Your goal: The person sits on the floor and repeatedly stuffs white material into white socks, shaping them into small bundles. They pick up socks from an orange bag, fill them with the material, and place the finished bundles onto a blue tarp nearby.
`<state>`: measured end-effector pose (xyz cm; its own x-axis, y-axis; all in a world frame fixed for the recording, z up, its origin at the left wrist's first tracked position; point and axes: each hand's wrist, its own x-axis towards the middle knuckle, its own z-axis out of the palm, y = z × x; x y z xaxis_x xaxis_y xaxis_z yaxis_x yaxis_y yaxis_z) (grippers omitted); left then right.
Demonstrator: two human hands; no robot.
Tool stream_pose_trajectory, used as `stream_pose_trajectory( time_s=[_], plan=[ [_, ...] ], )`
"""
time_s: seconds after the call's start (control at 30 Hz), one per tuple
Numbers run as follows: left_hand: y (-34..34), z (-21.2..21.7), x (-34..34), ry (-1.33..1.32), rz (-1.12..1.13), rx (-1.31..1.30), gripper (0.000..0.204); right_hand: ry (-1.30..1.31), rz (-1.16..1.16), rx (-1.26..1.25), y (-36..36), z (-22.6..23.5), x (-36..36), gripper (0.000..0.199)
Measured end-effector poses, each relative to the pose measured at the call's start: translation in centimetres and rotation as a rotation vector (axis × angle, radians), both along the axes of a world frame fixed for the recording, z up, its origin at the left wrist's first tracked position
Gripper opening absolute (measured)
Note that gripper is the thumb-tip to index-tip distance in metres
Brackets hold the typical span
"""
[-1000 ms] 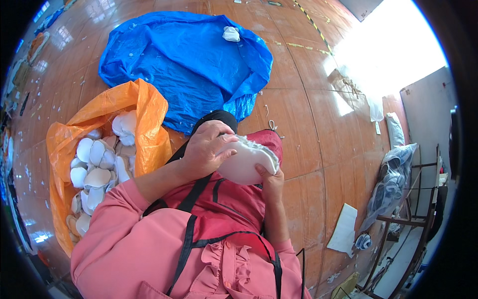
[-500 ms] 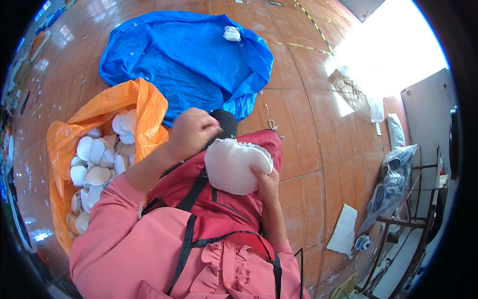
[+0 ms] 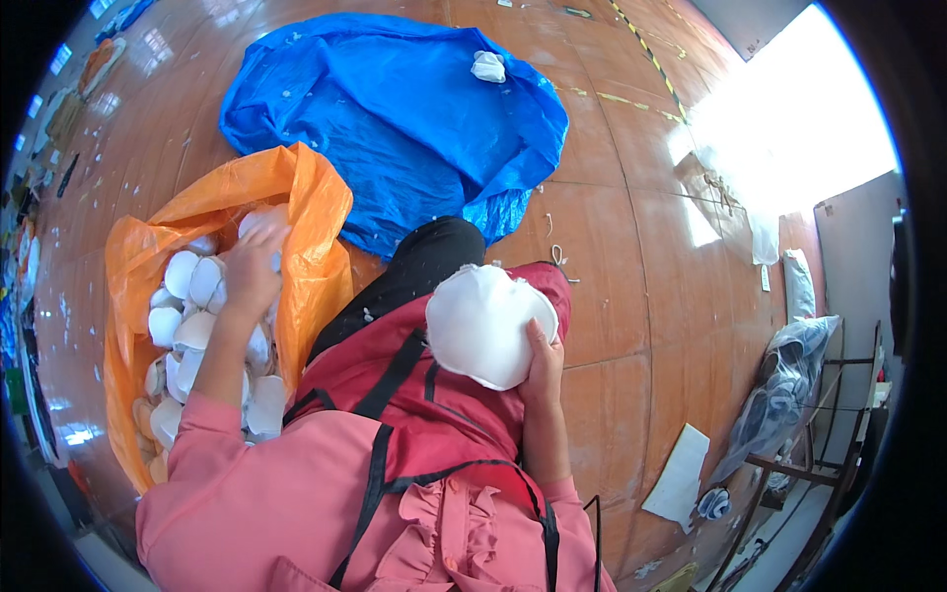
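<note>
My right hand [image 3: 543, 367] grips a rounded white foam bra cup [image 3: 483, 331] by its right edge, above the dark red apron [image 3: 473, 419] on my lap. Its thumb lies on the cup's face; the cup seems to be the top of a small stack. My left hand [image 3: 254, 264] reaches into the open orange bag [image 3: 321, 232], over several white and beige foam cups [image 3: 197, 331]. It is smeared by motion, close to a white cup at the bag's far side, and I cannot make out whether its fingers hold it.
Beyond my knees a blue plastic sheet or bag [image 3: 395, 109] lies spread on the reddish-brown floor [image 3: 602, 266], with a crumpled white piece [image 3: 488, 66] on it. To the right are a white board [image 3: 678, 476], a clear plastic bag [image 3: 779, 385] and a metal rack [image 3: 848, 444].
My left hand has moved left, from beside the held cups into the orange bag. The white cups in my right hand have tilted, showing more of the top one's face.
</note>
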<state>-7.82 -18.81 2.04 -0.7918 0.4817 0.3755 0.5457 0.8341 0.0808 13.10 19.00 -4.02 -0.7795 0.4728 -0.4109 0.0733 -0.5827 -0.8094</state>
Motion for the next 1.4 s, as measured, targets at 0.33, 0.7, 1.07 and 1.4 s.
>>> stream_pose_trajectory(
  time_s=[0.33,0.7,1.07,1.4],
  plan=[
    [14.2,3.2,7.6,-0.847,-0.356,0.673,0.009,0.052,0.066,-0.348,0.3,-2.2,-1.3,0.048],
    [17.8,2.2,8.8,-0.461,-0.572,0.712,0.013,0.026,0.128,-0.462,0.1,-3.1,-1.2,0.048],
    [18.1,1.8,8.2,-0.259,-0.659,0.664,0.021,0.013,0.131,-0.497,-0.6,-2.5,-1.4,0.049],
    [17.5,1.9,7.7,-0.098,-0.755,0.403,0.030,0.002,0.131,-0.450,-0.5,-2.2,-1.2,0.047]
  ],
)
